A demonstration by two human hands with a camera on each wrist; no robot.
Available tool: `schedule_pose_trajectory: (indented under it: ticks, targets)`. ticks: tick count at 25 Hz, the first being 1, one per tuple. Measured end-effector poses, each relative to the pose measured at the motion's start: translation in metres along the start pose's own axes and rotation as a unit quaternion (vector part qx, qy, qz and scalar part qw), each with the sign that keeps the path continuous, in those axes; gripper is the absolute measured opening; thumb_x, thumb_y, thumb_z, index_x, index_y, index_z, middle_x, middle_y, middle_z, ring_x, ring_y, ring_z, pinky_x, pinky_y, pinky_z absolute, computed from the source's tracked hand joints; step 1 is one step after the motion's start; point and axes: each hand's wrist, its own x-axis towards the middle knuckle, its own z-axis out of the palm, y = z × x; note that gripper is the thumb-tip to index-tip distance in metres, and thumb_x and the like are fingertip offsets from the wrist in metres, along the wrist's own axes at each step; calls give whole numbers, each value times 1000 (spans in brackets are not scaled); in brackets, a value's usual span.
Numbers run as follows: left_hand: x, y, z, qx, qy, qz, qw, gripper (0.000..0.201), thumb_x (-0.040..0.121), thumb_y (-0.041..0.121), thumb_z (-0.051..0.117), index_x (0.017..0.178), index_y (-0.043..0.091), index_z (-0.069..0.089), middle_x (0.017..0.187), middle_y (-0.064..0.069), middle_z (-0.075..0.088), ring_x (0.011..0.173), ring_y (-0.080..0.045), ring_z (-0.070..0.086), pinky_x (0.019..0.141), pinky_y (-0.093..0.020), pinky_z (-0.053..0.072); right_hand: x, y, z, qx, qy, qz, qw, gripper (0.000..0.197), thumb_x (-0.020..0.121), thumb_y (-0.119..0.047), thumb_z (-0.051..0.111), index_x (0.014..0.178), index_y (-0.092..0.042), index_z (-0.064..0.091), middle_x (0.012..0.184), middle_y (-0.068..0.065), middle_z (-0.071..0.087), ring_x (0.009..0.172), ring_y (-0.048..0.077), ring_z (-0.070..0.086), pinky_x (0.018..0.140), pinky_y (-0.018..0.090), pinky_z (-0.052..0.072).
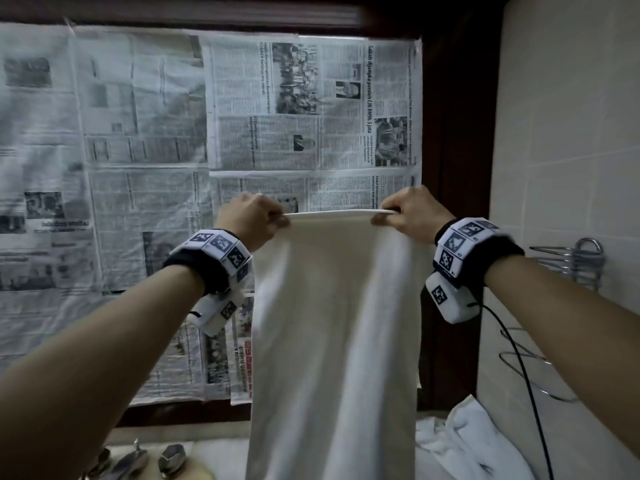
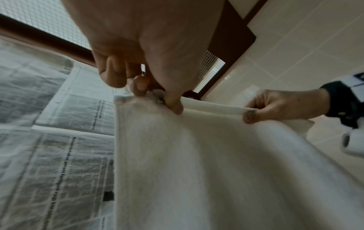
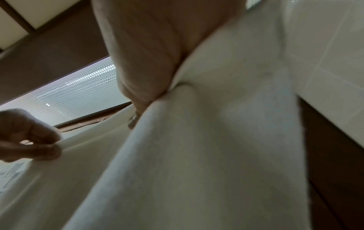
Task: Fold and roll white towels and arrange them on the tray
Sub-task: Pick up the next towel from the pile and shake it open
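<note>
The left hand (image 1: 247, 216) pinches the top hem of a white towel (image 1: 332, 341) between thumb and curled fingers; the left wrist view shows the pinch set a little in from the towel's corner, where two layers of hem meet. The right hand (image 1: 408, 213) pinches the same hem at its other end, thumb in front and fingers behind. Both hands are raised level and drawn apart, so the hem runs taut between them; this likely lets the cloth hang straight and its edges line up for a lengthwise fold. The towel hangs free as a narrow panel, apparently already doubled, its lower part passing out of view at the bottom of the head view. Behind it, newspaper sheets (image 1: 138, 168) cover a window set in a dark wooden frame (image 1: 453, 168). Below, a faucet (image 1: 138, 459) stands at the near edge of the surface (image 1: 221, 455), and a second white towel (image 1: 474, 445) lies crumpled toward its right edge. A chrome rack (image 1: 571, 261) hangs on the tiled wall (image 1: 571, 133). No tray is visible.
</note>
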Motion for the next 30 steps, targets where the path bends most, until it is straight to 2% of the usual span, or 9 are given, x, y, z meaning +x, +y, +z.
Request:
schedule_pose_trajectory:
  ticks: [2,5,9,13,16,19,21,25,30]
  targets:
    - [-3,-8,-8,25,-4,-11,1000,26,89,40,66,71,22,68,63,2,56,62,-21,57,60,-31,48,1,1,-4,-21,16,9,1000,30,84,-32,74,64,-9,67,57,5,55,53,11,44,52,18,35]
    - [-8,-23,-16,36,-1,-14,999,32,90,38,65,63,20,62,58,5,50,57,-18,51,55,-27,40,-2,7,-6,-40,35,30,998,23,86,-30,73,75,-9,72,64,9,61,55,12,48,55,23,38]
    - [-14,-35,-21,23,9,-34,999,28,93,31,62,69,16,64,61,2,52,60,-18,49,50,-25,32,-7,10,-5,-45,62,42,996,23,86,-30,73,75,-9,72,63,6,60,56,13,50,56,24,38]
    - [-20,-48,-26,-30,41,-88,995,24,92,26,62,76,11,70,71,-8,65,69,-28,60,63,-33,45,-15,11,-16,-17,106,74,991,12,84,-28,75,79,-17,75,66,-1,63,63,13,59,56,21,41]
    - [-31,-51,-38,-104,61,-135,984,23,92,29,64,78,13,71,64,-6,66,50,-21,62,51,-29,50,-27,8,-25,-22,125,87,988,13,86,-27,73,78,-17,73,63,-4,61,58,6,54,52,13,36]
    - [-45,-45,-48,-236,75,-177,952,24,93,29,63,81,10,70,67,-8,67,40,-17,57,37,-27,48,-40,-3,-26,20,161,91,983,22,89,-29,69,77,-11,68,61,0,60,51,11,55,46,9,42]
    - [-53,-37,-60,-329,104,-212,915,26,92,31,64,77,10,70,63,-7,64,40,-15,49,36,-23,42,-48,-16,-29,131,183,99,969,25,92,-33,65,84,-9,66,67,4,62,46,14,58,43,19,49]
    - [-58,-17,-96,-496,128,-224,829,21,89,26,68,72,12,68,51,-1,52,42,-12,40,39,-18,26,-58,-48,-46,309,180,100,929,24,93,-34,63,83,-12,64,71,7,56,41,11,49,38,19,40]
    - [-41,-14,-105,-551,140,-213,795,28,85,20,68,95,-7,68,43,2,42,35,-10,31,37,-17,19,-55,-67,-53,395,162,129,895,21,94,-28,62,77,-15,60,65,2,54,37,7,43,34,15,33]
